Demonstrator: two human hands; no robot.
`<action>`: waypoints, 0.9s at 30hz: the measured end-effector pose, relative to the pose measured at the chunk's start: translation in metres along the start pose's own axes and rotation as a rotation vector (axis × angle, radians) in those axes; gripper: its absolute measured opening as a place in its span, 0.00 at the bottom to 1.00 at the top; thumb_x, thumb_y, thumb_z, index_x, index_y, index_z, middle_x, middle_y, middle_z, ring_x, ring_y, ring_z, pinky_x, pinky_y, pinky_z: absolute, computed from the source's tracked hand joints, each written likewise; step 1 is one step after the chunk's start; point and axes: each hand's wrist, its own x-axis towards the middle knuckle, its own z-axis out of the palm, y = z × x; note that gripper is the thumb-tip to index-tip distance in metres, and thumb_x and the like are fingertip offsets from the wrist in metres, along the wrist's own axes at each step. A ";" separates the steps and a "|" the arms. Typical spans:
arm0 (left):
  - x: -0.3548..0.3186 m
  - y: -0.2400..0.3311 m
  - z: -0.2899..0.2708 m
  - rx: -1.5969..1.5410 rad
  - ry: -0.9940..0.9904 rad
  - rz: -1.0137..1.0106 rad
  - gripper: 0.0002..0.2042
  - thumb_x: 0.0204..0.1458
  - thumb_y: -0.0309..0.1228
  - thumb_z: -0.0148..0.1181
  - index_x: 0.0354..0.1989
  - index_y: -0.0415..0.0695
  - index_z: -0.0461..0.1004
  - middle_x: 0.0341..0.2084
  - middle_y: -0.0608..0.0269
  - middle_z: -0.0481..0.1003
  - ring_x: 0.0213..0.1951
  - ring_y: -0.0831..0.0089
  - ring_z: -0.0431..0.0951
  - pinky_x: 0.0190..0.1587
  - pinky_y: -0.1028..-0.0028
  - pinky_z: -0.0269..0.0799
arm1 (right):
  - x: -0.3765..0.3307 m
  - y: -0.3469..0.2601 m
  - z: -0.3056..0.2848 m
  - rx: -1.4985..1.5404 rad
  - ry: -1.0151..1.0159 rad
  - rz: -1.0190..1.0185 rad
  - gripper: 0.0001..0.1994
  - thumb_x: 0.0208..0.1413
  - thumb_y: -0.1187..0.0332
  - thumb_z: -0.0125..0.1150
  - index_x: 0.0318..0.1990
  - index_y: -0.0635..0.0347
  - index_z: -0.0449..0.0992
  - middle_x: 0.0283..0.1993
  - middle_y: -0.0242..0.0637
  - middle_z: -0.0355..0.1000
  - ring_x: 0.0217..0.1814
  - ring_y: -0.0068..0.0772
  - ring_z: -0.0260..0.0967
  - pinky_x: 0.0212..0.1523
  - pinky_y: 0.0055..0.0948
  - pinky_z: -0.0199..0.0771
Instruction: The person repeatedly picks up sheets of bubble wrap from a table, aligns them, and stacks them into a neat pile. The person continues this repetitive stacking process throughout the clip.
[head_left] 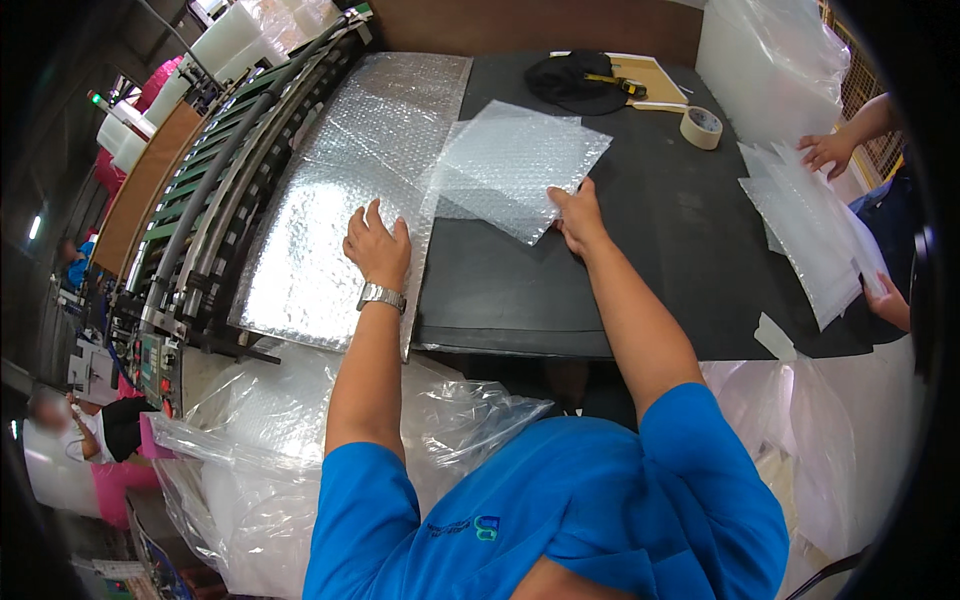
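Observation:
My right hand (580, 215) pinches the near right corner of a clear bubble wrap sheet (525, 165), thumb on top. That sheet lies turned at an angle over other bubble wrap pieces (458, 205) on the dark tabletop (500, 290). My left hand (378, 248), with a metal watch on its wrist, is over a large silvery bubble wrap sheet (340, 190). Its fingers are spread and hold nothing. At the right, another person's hands (828, 153) hold a stack of bubble wrap pieces (800, 215).
A roller machine (215, 190) runs along the left. At the back lie a black cap (570, 82), a tape measure (630, 88), a clipboard (655, 75) and a tape roll (701, 128). Clear plastic bags (270, 460) hang below the table's front edge. A wrapped white stack (765, 70) stands back right.

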 end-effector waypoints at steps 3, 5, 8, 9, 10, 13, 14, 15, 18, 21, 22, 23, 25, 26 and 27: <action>0.002 -0.001 -0.001 -0.044 -0.040 -0.085 0.22 0.43 0.36 0.53 0.49 0.48 0.63 0.45 0.54 0.63 0.50 0.57 0.61 0.50 0.54 0.53 | 0.002 0.000 -0.003 -0.034 -0.039 0.039 0.32 0.45 0.75 0.56 0.57 0.61 0.46 0.47 0.44 0.62 0.40 0.34 0.66 0.31 0.31 0.70; 0.001 0.001 -0.002 -0.071 -0.007 -0.109 0.21 0.43 0.35 0.52 0.48 0.47 0.63 0.44 0.54 0.63 0.48 0.56 0.62 0.49 0.56 0.54 | 0.004 0.002 -0.005 -0.080 -0.047 0.020 0.33 0.44 0.75 0.56 0.57 0.61 0.45 0.47 0.44 0.62 0.39 0.34 0.67 0.29 0.31 0.70; 0.001 -0.002 -0.002 -0.105 0.016 -0.128 0.20 0.43 0.34 0.51 0.48 0.47 0.63 0.43 0.54 0.64 0.47 0.56 0.62 0.48 0.57 0.55 | 0.001 0.001 -0.004 -0.023 -0.080 0.010 0.33 0.44 0.75 0.57 0.57 0.61 0.45 0.47 0.44 0.62 0.38 0.35 0.68 0.27 0.31 0.71; 0.001 -0.003 -0.001 -0.115 0.019 -0.131 0.20 0.43 0.34 0.51 0.48 0.47 0.63 0.43 0.54 0.64 0.46 0.56 0.62 0.48 0.57 0.56 | -0.001 0.000 -0.004 -0.008 -0.089 0.013 0.33 0.44 0.75 0.57 0.57 0.61 0.45 0.47 0.44 0.62 0.38 0.35 0.68 0.27 0.31 0.72; 0.001 -0.003 -0.001 -0.118 0.014 -0.133 0.20 0.43 0.34 0.51 0.48 0.47 0.63 0.43 0.54 0.64 0.47 0.56 0.62 0.48 0.57 0.55 | -0.003 -0.003 -0.003 0.006 -0.097 0.016 0.33 0.44 0.75 0.57 0.57 0.61 0.45 0.47 0.45 0.62 0.38 0.36 0.68 0.27 0.31 0.72; 0.001 -0.002 -0.002 -0.130 0.007 -0.135 0.20 0.43 0.33 0.51 0.48 0.47 0.63 0.43 0.54 0.63 0.47 0.56 0.62 0.49 0.57 0.55 | -0.005 -0.004 -0.003 0.035 -0.113 0.011 0.33 0.44 0.76 0.57 0.57 0.61 0.46 0.46 0.45 0.62 0.38 0.36 0.68 0.28 0.32 0.73; 0.001 -0.002 -0.001 -0.136 0.011 -0.135 0.20 0.43 0.33 0.51 0.48 0.47 0.63 0.43 0.54 0.63 0.47 0.56 0.62 0.49 0.57 0.55 | -0.006 -0.005 -0.003 0.042 -0.116 0.007 0.33 0.44 0.76 0.57 0.56 0.61 0.46 0.46 0.45 0.62 0.38 0.36 0.68 0.28 0.32 0.73; 0.001 -0.002 -0.001 -0.141 0.015 -0.135 0.20 0.43 0.33 0.51 0.48 0.47 0.63 0.43 0.54 0.63 0.47 0.56 0.62 0.49 0.56 0.55 | -0.006 -0.005 -0.003 0.042 -0.120 0.010 0.32 0.44 0.76 0.56 0.56 0.61 0.46 0.47 0.45 0.62 0.39 0.36 0.68 0.28 0.32 0.73; 0.000 -0.004 0.001 -0.138 0.026 -0.129 0.21 0.43 0.33 0.51 0.48 0.46 0.63 0.43 0.54 0.63 0.47 0.56 0.62 0.49 0.57 0.55 | -0.009 -0.009 -0.003 0.042 -0.131 0.022 0.32 0.45 0.76 0.56 0.56 0.61 0.46 0.47 0.45 0.62 0.39 0.37 0.68 0.29 0.33 0.73; 0.001 -0.004 0.002 -0.140 0.044 -0.125 0.20 0.42 0.32 0.51 0.48 0.46 0.63 0.43 0.54 0.64 0.46 0.56 0.62 0.49 0.57 0.55 | -0.009 -0.009 -0.003 0.041 -0.129 0.030 0.32 0.45 0.76 0.56 0.56 0.61 0.46 0.47 0.46 0.61 0.40 0.37 0.68 0.30 0.33 0.74; 0.001 -0.004 0.002 -0.141 0.047 -0.123 0.20 0.42 0.32 0.51 0.48 0.46 0.63 0.43 0.53 0.64 0.46 0.56 0.62 0.48 0.57 0.55 | -0.010 -0.010 -0.002 0.040 -0.125 0.035 0.32 0.45 0.76 0.56 0.57 0.61 0.46 0.48 0.46 0.61 0.40 0.37 0.68 0.30 0.34 0.74; 0.000 -0.004 0.001 -0.143 0.050 -0.121 0.20 0.42 0.32 0.51 0.48 0.46 0.63 0.42 0.53 0.64 0.46 0.56 0.62 0.48 0.57 0.56 | -0.010 -0.010 -0.002 0.040 -0.121 0.039 0.32 0.45 0.76 0.56 0.57 0.61 0.46 0.48 0.46 0.61 0.40 0.37 0.68 0.30 0.34 0.74; 0.000 -0.004 0.001 -0.147 0.058 -0.116 0.20 0.42 0.32 0.51 0.47 0.45 0.63 0.42 0.53 0.64 0.46 0.56 0.62 0.48 0.57 0.56 | -0.009 -0.009 -0.002 0.043 -0.123 0.035 0.32 0.45 0.76 0.56 0.57 0.61 0.45 0.48 0.46 0.61 0.40 0.38 0.68 0.30 0.34 0.74; 0.000 -0.004 0.001 -0.150 0.064 -0.114 0.20 0.42 0.32 0.51 0.47 0.45 0.63 0.42 0.53 0.64 0.46 0.56 0.62 0.48 0.57 0.56 | -0.009 -0.009 -0.003 0.045 -0.124 0.033 0.32 0.45 0.76 0.56 0.57 0.61 0.45 0.48 0.46 0.61 0.40 0.38 0.68 0.30 0.35 0.74; 0.000 -0.004 0.001 -0.153 0.069 -0.112 0.20 0.42 0.32 0.51 0.47 0.45 0.63 0.42 0.53 0.64 0.46 0.56 0.62 0.48 0.57 0.56 | -0.009 -0.009 -0.003 0.046 -0.128 0.035 0.33 0.45 0.76 0.56 0.57 0.61 0.45 0.48 0.46 0.61 0.41 0.38 0.68 0.31 0.35 0.74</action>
